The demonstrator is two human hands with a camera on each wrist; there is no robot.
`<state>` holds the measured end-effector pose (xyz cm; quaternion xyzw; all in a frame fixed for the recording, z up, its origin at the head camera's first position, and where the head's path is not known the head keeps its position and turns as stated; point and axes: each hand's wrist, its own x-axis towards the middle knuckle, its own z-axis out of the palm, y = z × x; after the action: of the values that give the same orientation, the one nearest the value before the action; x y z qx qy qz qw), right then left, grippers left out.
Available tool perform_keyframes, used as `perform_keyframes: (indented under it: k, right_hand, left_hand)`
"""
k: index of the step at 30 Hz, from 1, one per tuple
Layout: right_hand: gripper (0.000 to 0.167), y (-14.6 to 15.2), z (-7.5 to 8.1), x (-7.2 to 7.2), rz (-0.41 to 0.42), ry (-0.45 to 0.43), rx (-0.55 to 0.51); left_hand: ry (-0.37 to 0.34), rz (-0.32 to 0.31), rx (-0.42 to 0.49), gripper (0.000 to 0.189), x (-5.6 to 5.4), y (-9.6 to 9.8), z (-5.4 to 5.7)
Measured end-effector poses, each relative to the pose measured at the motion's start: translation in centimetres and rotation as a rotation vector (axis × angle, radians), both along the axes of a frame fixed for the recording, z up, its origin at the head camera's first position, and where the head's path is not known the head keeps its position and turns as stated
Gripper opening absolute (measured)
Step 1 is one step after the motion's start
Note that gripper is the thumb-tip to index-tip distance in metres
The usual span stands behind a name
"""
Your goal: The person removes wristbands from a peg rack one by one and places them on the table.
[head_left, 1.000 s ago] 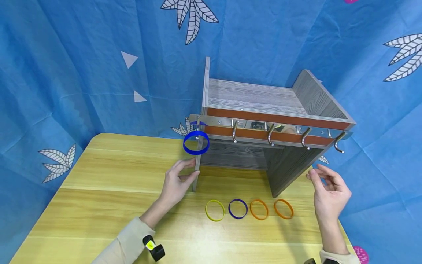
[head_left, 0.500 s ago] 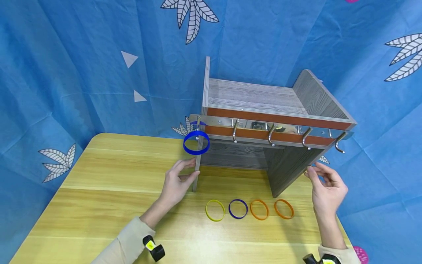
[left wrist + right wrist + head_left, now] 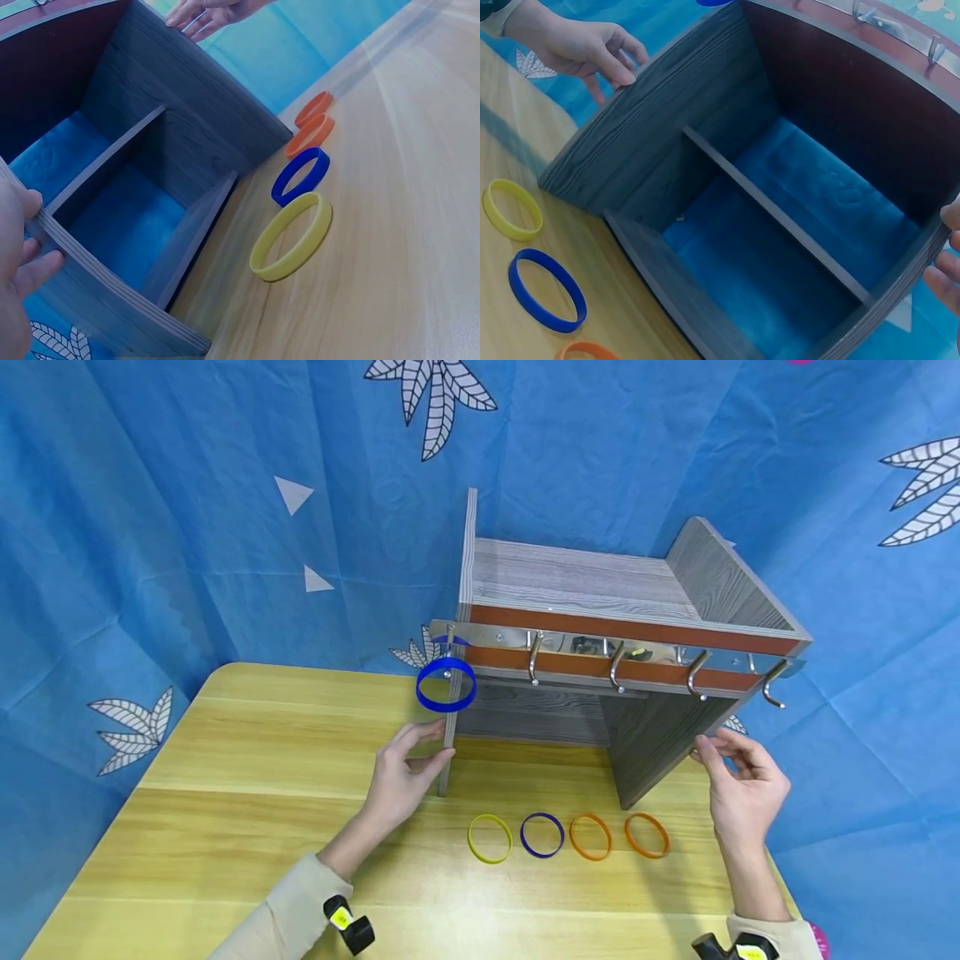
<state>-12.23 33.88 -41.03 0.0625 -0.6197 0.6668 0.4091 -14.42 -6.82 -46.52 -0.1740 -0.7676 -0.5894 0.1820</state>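
Note:
A grey wood-grain shelf with a metal hook rail stands on the table. My left hand grips the front edge of its left side panel, thumb at the edge and fingers outside. On the other side my right hand holds the right panel's edge likewise, its thumb right at the edge. A blue wristband hangs from the leftmost hook. In front of the shelf lie a yellow wristband, a dark blue wristband and two orange wristbands.
Several bare metal hooks stick out forward along the rail. The wooden table extends to the left and front. A blue patterned curtain hangs close behind the shelf and along the right.
My right hand has moved slightly left, from beside the shelf onto the edge of its right panel. The left hand and the wristbands have stayed put.

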Motion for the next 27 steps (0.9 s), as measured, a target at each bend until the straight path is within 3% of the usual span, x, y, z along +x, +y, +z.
perform_keyframes:
  k: [6,11,18,27]
  right_hand:
    - [0.022,0.0,0.1,0.0,0.014,-0.011,0.010]
    - [0.022,0.1,0.2,0.1,0.038,0.001,-0.001]
    - [0.023,0.3,0.1,0.1,0.050,-0.005,-0.035]
    - [0.022,0.4,0.1,0.2,0.027,-0.017,-0.002]
  left_hand:
    - [0.037,0.000,-0.001,0.034,0.1,-0.5,0.0]
    - [0.030,-0.006,0.008,0.033,0.4,-1.2,0.8]
    - [0.044,-0.028,0.012,0.030,1.0,-2.4,2.6]
    - [-0.009,-0.059,0.120,0.031,1.7,-3.5,5.8]
